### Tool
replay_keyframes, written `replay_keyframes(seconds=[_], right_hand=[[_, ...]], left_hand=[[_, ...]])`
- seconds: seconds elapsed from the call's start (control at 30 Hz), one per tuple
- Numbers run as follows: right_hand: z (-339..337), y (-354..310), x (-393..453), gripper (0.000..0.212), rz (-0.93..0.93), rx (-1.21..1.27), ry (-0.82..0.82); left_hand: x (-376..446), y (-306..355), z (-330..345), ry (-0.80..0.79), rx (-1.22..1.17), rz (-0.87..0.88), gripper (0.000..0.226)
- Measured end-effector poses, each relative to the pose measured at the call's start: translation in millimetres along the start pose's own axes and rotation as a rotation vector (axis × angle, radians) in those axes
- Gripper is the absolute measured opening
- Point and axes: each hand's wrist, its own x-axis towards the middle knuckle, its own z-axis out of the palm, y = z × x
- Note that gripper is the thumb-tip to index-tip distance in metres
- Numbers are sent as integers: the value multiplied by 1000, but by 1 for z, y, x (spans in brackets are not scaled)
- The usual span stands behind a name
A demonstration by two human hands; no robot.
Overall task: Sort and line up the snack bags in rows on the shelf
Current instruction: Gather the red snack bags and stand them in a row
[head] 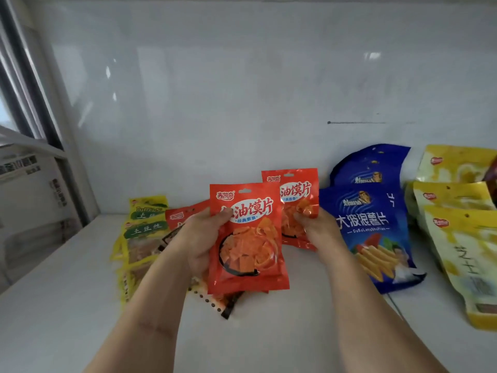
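My left hand (pixel 200 238) grips an orange-red snack bag (pixel 247 243) by its left edge and holds it upright above the white shelf (pixel 67 305). My right hand (pixel 314 227) pinches a second, identical orange-red bag (pixel 295 195) just behind and to the right of the first. Under the left hand lie more orange bags (pixel 180 216), one with a dark patterned edge (pixel 223 305). Yellow-green bags (pixel 145 227) are stacked to the left. Two blue chip bags (pixel 376 232) lie overlapped to the right, and yellow bags (pixel 462 238) lie at the far right.
The shelf's white back wall (pixel 242 103) rises just behind the bags. A grey frame post (pixel 40 103) stands at the left edge, with cardboard boxes (pixel 32 205) beyond it. Bare shelf surface stretches across the front and the left.
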Motion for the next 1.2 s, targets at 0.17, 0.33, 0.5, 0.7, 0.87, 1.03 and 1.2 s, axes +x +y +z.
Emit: replay_keyframes(seconds=[0.17,0.33,0.5,0.7,0.87,1.03,1.2], right_hand=[[0,5,12,18,-13,-75,2],[-3,12,19,22,41,-18,-8],[-2,15,27,17,75,35,7],[6,15,32,26,110,161,12],[7,17,37,45,67,169,43],[8,21,40,42,50,253,50],[9,33,45,31,40,326,67]], left_hand=[[23,-9,35,116,44,70,17],[50,-29,59,125,134,-33,19],[65,-41,61,225,486,74,25],[80,-29,49,287,613,152,36],[96,-27,64,260,564,210,37],[112,-35,80,258,509,214,38],[124,-45,91,257,402,224,31]])
